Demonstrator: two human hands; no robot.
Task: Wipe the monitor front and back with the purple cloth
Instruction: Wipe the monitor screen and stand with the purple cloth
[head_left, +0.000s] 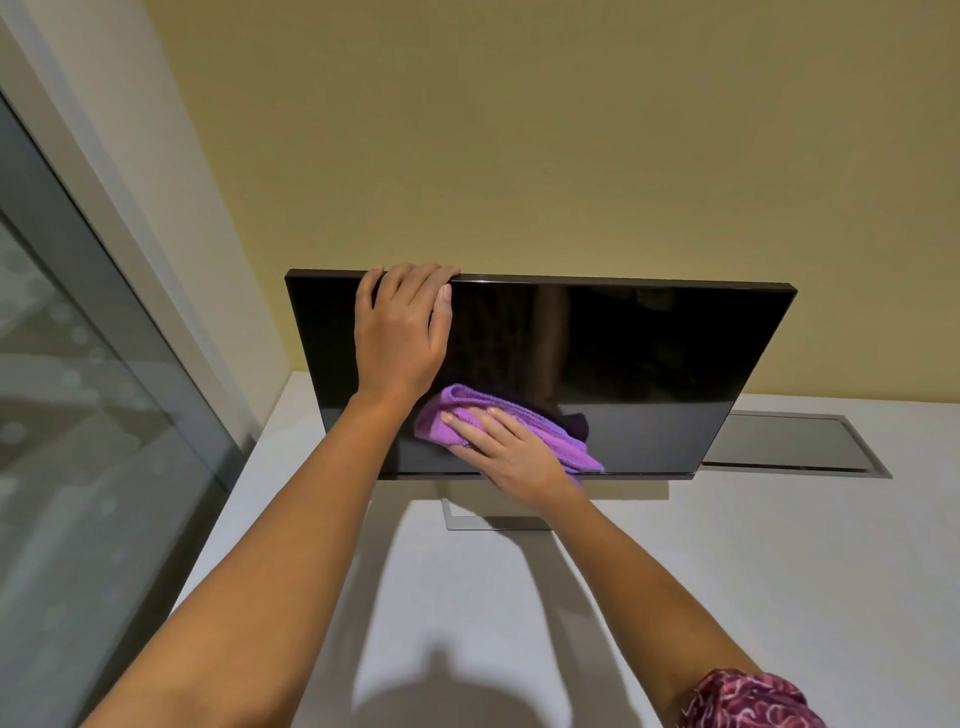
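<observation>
A black monitor (639, 358) stands on a white desk, its dark screen facing me and tilted back. My left hand (400, 327) grips the monitor's top edge near the left corner, fingers curled over the rim. My right hand (506, 452) lies flat with straight fingers on a bunched purple cloth (524, 423) and presses it against the lower middle of the screen, just above the bottom bezel. The monitor's back is hidden from me.
The white desk (727, 571) runs toward me, with the monitor's silver stand base (467, 522) on it. A grey cable hatch (795, 441) sits in the desk behind the monitor at right. A yellow wall rises behind, and a glass window (78, 415) lies on the left.
</observation>
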